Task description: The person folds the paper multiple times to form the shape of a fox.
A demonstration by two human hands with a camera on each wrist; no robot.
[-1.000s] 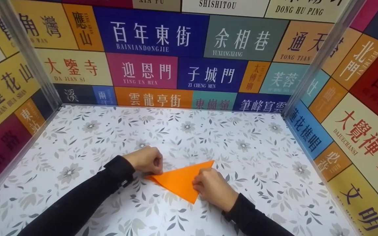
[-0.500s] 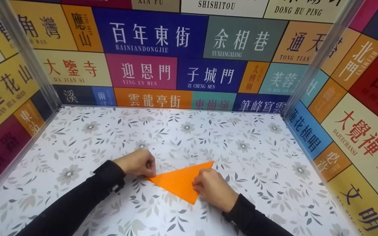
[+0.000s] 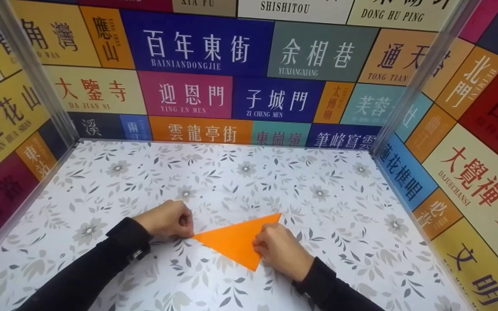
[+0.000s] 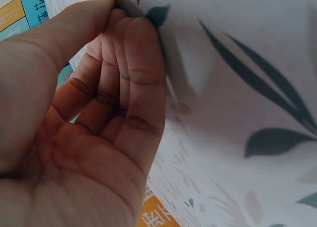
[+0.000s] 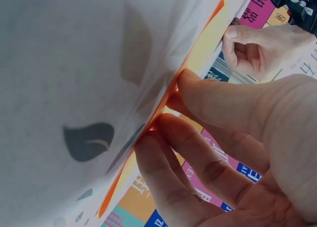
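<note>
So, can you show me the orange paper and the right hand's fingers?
Orange paper (image 3: 231, 242): head view, on the middle of its upper face.
Right hand's fingers (image 5: 197, 154): right wrist view, midway along one.

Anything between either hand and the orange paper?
Nothing visible: the left hand is right at the left tip of the paper, and the right hand touches it near its right edge.

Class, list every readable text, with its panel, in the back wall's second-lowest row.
"大鑒寺 DA JIAN SI": cream panel
"迎恩門 YING EN MEN": pink panel
"子城門 ZI CHENG MEN": blue panel
"太傅廟": orange panel
"芙蓉" (rest hidden): teal panel
Small print on these two: unreadable.
</note>
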